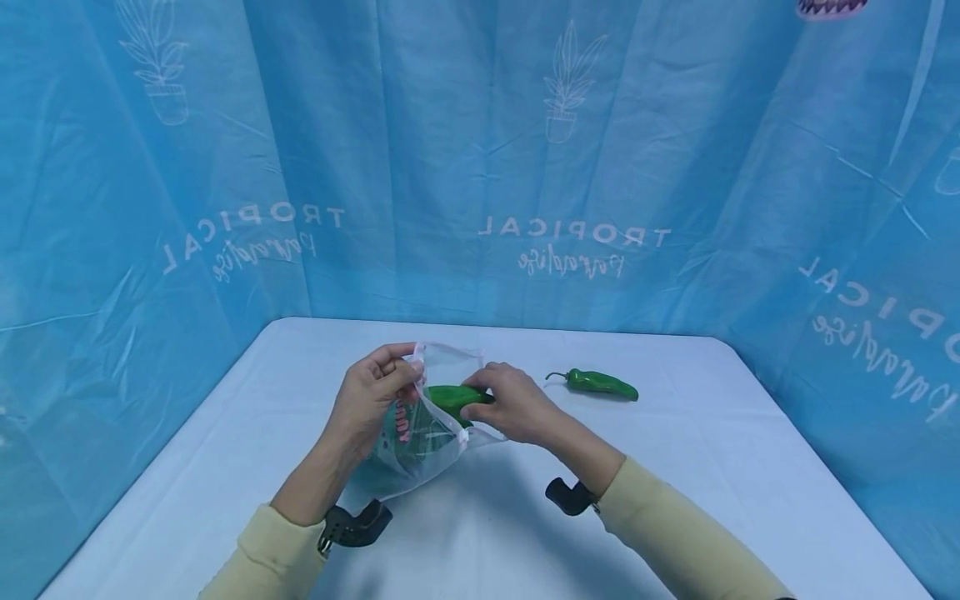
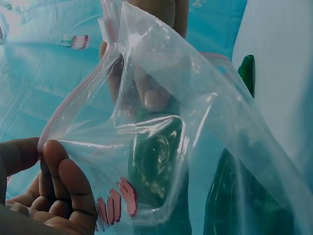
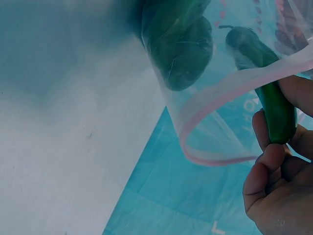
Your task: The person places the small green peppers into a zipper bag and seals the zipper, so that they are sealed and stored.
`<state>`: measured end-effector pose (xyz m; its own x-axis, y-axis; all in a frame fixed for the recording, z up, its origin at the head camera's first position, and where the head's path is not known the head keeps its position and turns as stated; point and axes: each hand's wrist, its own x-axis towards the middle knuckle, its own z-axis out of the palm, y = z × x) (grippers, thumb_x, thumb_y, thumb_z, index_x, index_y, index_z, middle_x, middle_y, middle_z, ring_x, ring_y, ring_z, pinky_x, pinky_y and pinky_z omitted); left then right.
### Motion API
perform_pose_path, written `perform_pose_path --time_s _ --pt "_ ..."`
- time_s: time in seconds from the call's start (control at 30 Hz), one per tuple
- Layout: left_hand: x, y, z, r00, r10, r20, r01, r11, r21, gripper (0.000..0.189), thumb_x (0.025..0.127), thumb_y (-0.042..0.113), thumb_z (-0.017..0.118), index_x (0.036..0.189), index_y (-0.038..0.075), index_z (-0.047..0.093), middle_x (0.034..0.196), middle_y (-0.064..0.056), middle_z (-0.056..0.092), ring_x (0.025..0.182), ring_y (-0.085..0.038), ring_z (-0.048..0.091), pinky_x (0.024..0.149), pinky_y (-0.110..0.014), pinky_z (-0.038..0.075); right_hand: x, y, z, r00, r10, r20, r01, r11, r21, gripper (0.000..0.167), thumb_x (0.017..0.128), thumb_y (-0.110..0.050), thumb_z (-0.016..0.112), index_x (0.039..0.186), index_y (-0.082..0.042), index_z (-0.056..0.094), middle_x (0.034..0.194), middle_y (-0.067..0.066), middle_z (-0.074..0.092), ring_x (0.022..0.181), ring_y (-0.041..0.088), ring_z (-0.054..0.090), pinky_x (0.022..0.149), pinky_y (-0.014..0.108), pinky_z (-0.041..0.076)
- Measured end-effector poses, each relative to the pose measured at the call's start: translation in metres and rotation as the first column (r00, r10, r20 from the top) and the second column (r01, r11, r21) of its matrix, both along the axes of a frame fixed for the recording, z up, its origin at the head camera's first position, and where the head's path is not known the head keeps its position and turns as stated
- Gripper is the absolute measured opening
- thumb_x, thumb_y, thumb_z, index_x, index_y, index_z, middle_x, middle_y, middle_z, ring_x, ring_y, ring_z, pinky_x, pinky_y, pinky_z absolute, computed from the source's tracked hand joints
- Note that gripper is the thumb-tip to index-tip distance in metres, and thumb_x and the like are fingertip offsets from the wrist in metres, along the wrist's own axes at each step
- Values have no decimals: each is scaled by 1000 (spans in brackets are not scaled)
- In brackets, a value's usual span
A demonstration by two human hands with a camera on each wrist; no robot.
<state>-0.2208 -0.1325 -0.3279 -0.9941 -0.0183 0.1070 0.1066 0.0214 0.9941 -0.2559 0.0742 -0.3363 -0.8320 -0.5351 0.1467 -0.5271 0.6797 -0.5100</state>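
My left hand (image 1: 366, 398) pinches the rim of a clear zip bag (image 1: 431, 467) with pink lettering between thumb and fingers, and the bag's mouth gapes toward the right. A long green chili pepper (image 1: 448, 397) is gripped by my right hand (image 1: 517, 404) at the mouth. In the right wrist view, the stem end of this chili pepper (image 3: 274, 105) is past the pink-edged rim while the fingers hold its tip. More green peppers (image 3: 178, 54) show through the plastic, low in the bag. The left wrist view shows the left fingertips (image 2: 54, 152) on the rim.
Another green chili pepper (image 1: 600, 383) lies on the white table (image 1: 675, 467), to the right of my right hand. Blue printed curtains (image 1: 450, 167) hang behind and along both sides of the table.
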Motion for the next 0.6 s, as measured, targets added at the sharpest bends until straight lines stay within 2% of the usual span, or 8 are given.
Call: perform_pose_path --time_s 0.37,0.6 --pt "1 1 0 1000 -2 -10 2 1000 5 34 92 19 60 124 9 54 75 9 61 67 -8 57 71 -22 50 -1 -9 -1 1000 12 2 -12 999 35 31 85 -28 69 113 -14 67 97 -3 64 89 11 53 79 27 46" --pt "1 1 0 1000 5 -7 -5 1000 -3 34 93 19 60 124 9 55 75 9 62 66 -9 57 77 -24 50 2 -7 0 999 38 -11 -38 999 31 33 86 -26 68 116 -16 65 101 -1 65 88 12 56 73 23 48"
